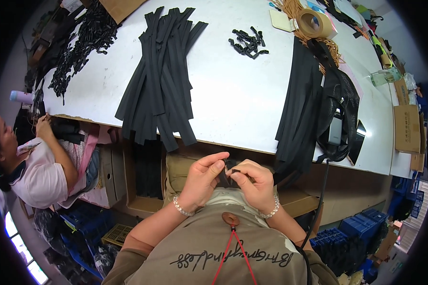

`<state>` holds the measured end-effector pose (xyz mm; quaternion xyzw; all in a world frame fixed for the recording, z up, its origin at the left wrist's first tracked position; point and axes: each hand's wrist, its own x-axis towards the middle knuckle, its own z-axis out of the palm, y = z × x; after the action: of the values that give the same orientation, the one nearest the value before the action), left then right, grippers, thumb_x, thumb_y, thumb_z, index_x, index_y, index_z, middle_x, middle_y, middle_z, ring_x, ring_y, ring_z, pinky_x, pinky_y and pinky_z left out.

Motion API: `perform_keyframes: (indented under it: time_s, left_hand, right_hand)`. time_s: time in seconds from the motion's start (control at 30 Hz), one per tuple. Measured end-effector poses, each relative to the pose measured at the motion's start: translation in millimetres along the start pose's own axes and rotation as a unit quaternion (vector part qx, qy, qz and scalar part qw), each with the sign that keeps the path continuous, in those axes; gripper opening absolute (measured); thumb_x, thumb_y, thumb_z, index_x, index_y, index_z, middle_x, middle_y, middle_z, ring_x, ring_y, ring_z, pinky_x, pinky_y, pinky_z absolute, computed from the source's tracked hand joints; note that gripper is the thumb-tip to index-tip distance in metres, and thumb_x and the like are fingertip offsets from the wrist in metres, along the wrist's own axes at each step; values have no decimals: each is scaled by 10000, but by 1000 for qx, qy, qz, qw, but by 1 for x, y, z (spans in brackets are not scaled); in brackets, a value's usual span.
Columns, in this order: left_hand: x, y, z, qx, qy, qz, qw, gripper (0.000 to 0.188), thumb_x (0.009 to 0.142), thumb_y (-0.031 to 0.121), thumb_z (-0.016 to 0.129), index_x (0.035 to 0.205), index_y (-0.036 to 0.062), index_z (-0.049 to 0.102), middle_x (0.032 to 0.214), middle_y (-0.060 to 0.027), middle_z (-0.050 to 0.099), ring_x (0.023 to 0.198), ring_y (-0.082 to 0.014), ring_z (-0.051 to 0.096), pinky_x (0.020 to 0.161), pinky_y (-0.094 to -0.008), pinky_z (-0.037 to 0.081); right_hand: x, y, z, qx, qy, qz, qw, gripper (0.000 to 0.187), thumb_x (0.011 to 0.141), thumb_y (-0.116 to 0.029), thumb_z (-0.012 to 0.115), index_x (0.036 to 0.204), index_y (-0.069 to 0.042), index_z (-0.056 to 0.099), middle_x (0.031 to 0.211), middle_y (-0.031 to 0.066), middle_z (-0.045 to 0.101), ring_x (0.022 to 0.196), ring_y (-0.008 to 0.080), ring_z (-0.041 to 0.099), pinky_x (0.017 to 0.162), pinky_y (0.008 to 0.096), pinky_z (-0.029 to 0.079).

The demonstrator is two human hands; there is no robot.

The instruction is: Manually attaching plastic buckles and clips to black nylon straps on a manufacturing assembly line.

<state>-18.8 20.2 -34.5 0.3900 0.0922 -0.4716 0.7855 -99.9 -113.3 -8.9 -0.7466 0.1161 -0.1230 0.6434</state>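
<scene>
Just off the table's near edge, both hands meet in front of my chest. My left hand [200, 179] is closed in a pinch on the end of a narrow black strip [226, 166], which looks like zipper tape. Close beside it, my right hand [256, 184] pinches a small black piece [235, 171] that resembles a zipper slider. Fingers partly hide both, and I cannot tell whether they are joined. A pile of long black strips [164, 71] overhangs the edge at left. Small black pieces [248, 42] lie loose at the table's back middle.
More black strips [297, 95] hang off the white table [238, 99] at right, beside a black mesh bag [340, 95]. A tape roll [315, 23] stands behind. A heap of small black parts [88, 40] lies far left. At left sits another person [38, 166].
</scene>
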Motion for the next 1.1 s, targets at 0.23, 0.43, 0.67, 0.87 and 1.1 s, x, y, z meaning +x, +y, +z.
perform_keyframes:
  time_s: [0.23, 0.43, 0.67, 0.87, 1.1]
  left_hand:
    - [0, 3, -4, 35, -34, 32, 998, 233, 877, 23, 566, 1106, -13, 579, 875, -60, 634, 785, -100, 594, 728, -222, 499]
    - [-1, 4, -6, 38, -51, 1, 998, 221, 879, 13, 555, 1096, -14, 584, 884, -60, 633, 796, -98, 599, 732, -221, 503]
    - [-2, 6, -4, 65, -58, -28, 996, 158, 876, 36, 564, 1023, -9, 603, 884, -75, 638, 771, -120, 616, 713, -248, 521]
    - [-1, 6, -11, 67, -99, -35, 992, 132, 875, 40, 565, 990, -10, 608, 865, -88, 637, 754, -138, 613, 700, -257, 518]
    - [0, 6, -12, 73, -106, -57, 990, 127, 878, 47, 559, 978, -15, 608, 859, -94, 636, 757, -149, 609, 700, -269, 512]
  right_hand:
    - [-1, 2, -4, 168, -8, 173, 970, 110, 882, -51, 560, 821, 7, 631, 677, -24, 519, 571, 26, 426, 495, 195, 331]
    - [-2, 9, -4, 127, 1, 133, 983, 164, 852, -37, 583, 693, -7, 558, 651, -40, 477, 570, 13, 381, 489, 183, 298]
    - [1, 12, -8, 140, -48, 115, 982, 162, 829, -1, 569, 671, -1, 534, 662, -29, 500, 574, 10, 399, 489, 183, 310]
    - [6, 3, -13, 163, -97, 151, 970, 148, 812, 28, 555, 669, 15, 519, 660, -14, 488, 583, 30, 385, 502, 191, 304]
    - [1, 17, -17, 199, -129, 173, 956, 154, 827, 7, 563, 677, 13, 527, 669, -19, 499, 590, 27, 396, 517, 187, 317]
